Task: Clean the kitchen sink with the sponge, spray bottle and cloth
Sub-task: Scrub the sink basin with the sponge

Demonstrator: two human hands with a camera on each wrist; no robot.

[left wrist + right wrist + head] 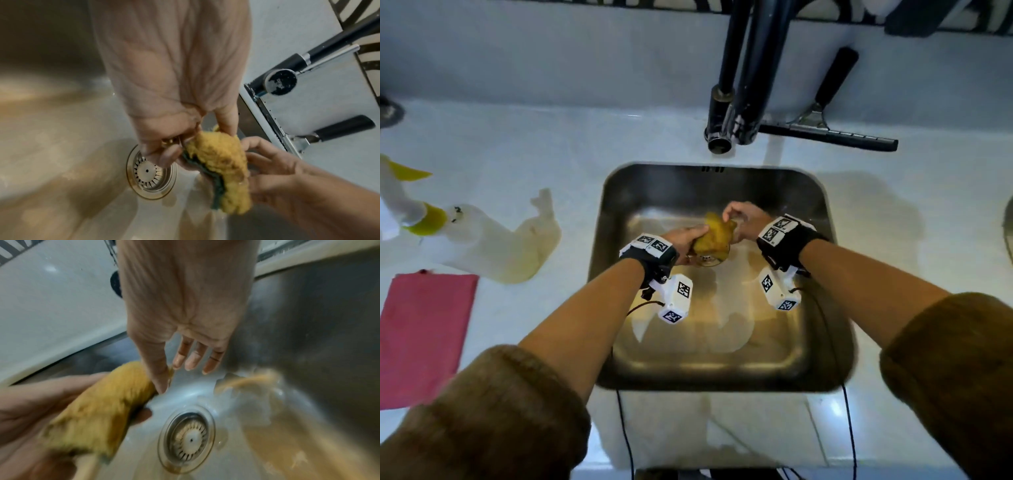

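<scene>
A yellow sponge (713, 235) with a green scouring side (207, 172) is held above the steel sink (599, 246), over the drain (150, 173). My left hand (688, 240) grips its near end with curled fingers (164, 155). My right hand (739, 219) pinches the far end: the thumb (158, 374) lies on the sponge (98, 410) while three fingers stay straight. The white spray bottle (479, 240) lies on the counter at the left. A pink cloth (424, 332) lies flat in front of it.
A black faucet (722, 120) hangs over the sink's back edge, with a squeegee (828, 135) on the counter behind it. Brownish water (277, 434) spreads over the sink floor beside the drain (189, 439). Cables hang down the cabinet front.
</scene>
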